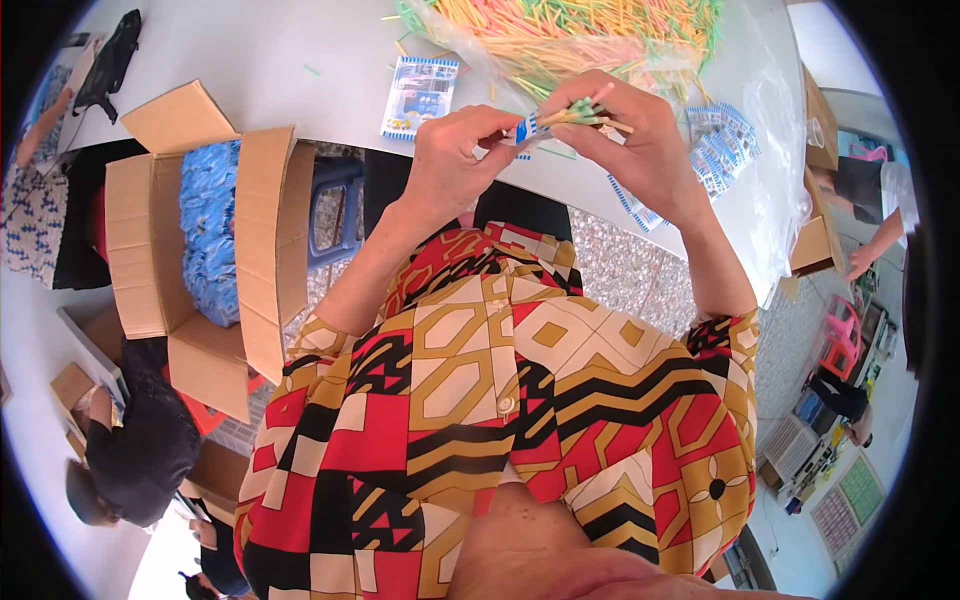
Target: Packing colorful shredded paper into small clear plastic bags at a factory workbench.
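Observation:
My left hand [455, 155] pinches a small blue-and-white packet [525, 129] just above the near edge of the table. Across from it, my right hand [640, 135] grips a small bunch of thin sticks [583, 113] in green, pink and pale yellow. The bunch's left end meets the packet's mouth; how deep it sits inside is hidden by my fingers. Beyond my hands, a big heap of similar sticks [600, 35] lies on a clear plastic bag [480, 60]. A flat blue-and-white packet [418, 95] rests on the table to the left of the heap.
More blue-and-white packets [722, 150] lie on the white table [280, 60] at right. Left of me, an open cardboard box [140, 245] holds many blue packets [210, 235], beside a blue plastic stool [337, 210]. Other people are around, one in black [150, 440] at lower left.

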Demonstrator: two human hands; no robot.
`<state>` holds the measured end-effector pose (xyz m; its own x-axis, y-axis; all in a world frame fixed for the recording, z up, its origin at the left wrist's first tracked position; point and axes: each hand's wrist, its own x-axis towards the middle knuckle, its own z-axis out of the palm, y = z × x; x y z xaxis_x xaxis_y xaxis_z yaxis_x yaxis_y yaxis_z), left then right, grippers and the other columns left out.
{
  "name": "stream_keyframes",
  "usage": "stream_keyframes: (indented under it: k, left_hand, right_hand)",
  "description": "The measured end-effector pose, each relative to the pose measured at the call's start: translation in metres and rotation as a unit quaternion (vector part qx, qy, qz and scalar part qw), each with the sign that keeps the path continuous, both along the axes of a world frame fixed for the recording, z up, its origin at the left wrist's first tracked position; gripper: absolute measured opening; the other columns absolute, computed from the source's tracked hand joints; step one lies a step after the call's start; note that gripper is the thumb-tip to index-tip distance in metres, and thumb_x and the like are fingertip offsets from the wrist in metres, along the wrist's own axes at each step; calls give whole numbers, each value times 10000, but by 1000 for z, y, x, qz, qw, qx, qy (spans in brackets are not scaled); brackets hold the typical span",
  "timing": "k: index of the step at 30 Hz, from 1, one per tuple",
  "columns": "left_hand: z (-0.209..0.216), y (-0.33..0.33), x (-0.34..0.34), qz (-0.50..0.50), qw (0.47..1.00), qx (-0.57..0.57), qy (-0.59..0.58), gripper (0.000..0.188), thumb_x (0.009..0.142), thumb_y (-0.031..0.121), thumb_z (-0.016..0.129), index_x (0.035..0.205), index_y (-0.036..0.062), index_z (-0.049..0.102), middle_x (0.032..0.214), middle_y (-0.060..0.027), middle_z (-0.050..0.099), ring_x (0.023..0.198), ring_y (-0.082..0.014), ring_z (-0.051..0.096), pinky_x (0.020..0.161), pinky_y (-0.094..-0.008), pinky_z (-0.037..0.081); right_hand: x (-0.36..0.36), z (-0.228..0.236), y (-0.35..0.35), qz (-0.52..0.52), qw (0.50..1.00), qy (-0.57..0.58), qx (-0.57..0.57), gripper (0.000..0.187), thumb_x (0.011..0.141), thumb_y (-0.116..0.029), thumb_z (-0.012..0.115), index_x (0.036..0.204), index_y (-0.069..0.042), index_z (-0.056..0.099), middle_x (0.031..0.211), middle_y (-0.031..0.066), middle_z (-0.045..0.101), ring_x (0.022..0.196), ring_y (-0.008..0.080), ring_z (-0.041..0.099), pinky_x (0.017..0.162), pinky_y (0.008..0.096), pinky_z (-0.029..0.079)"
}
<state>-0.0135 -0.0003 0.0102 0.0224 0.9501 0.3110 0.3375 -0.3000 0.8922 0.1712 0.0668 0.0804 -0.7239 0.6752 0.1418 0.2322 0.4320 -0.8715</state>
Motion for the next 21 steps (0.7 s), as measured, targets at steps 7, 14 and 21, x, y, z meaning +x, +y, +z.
stream_keyframes:
  k: [7, 14, 21]
  left_hand:
    - [0, 3, 2, -11, 999, -37, -34, 202, 757, 14, 670, 957, -1, 654, 784, -94, 660, 650, -133, 630, 572, -242, 502]
    - [-1, 3, 2, -42, 994, -85, -48, 205, 773, 30, 669, 975, -5, 653, 796, -88, 661, 659, -117, 616, 565, -240, 490]
    - [-5, 4, 4, -48, 996, -60, -41, 210, 790, 51, 664, 991, -9, 652, 826, -87, 662, 677, -110, 604, 581, -240, 485]
  right_hand:
    - [0, -1, 5, -15, 1000, -1, -9, 170, 870, -57, 563, 1030, -16, 603, 957, 25, 553, 723, 90, 486, 629, 217, 404]
    - [-1, 0, 18, -29, 998, -34, 37, 333, 977, -239, 391, 1064, -11, 616, 882, 35, 558, 783, 104, 487, 688, 230, 392]
    - [-5, 1, 19, -22, 999, -28, -6, 334, 987, -248, 364, 1119, -30, 581, 883, 34, 556, 823, 121, 502, 780, 248, 401]
